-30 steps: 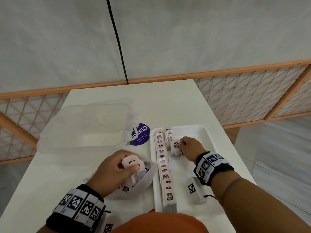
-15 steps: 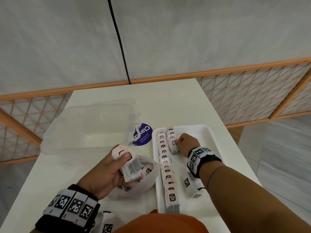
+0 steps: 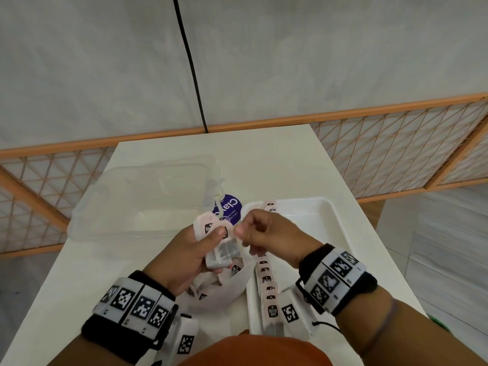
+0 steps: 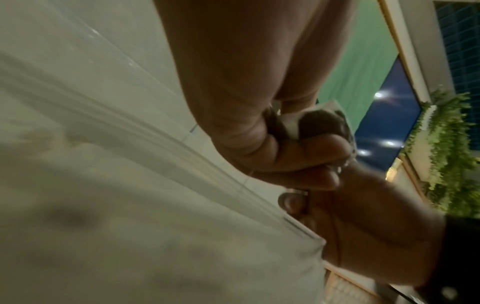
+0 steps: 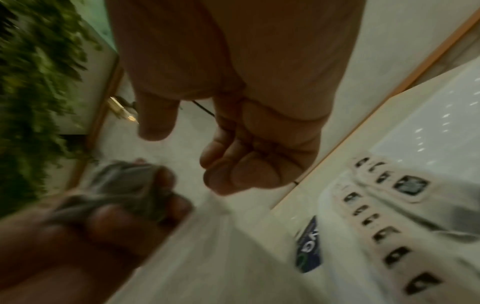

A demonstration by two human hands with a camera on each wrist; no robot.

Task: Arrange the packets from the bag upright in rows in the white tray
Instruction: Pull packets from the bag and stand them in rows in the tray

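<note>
A person's left hand (image 3: 184,257) grips a small bunch of pink-topped packets (image 3: 219,241) above the open bag (image 3: 227,289), which lies on the tabletop (image 3: 264,159) just left of the white tray (image 3: 327,220). The right hand (image 3: 266,233), fingers curled, meets the bunch at its 3 o'clock edge; whether it already pinches a packet or only reaches for one cannot be told, though the right wrist view shows its thumb apart from the curled fingers with nothing plainly between them. In the tray, 1 row of packets (image 3: 266,283) stands along the left wall from 12 o'clock toward 6 o'clock, and a 2nd row appears begun at the 12 o'clock end, largely hidden behind the right hand. A clear plastic lid (image 3: 142,196) rests at 10 o'clock from the hands, with a purple round label (image 3: 229,210) beside it.

The step in hand looks like passing 1 packet across for the 2nd row. Done well, the right hand would take a single packet by its pink header, peel it cleanly off the bunch while the left keeps the rest steady, then set it label-up, close against the last packet standing. A loose placing could tip neighbours over.
</note>
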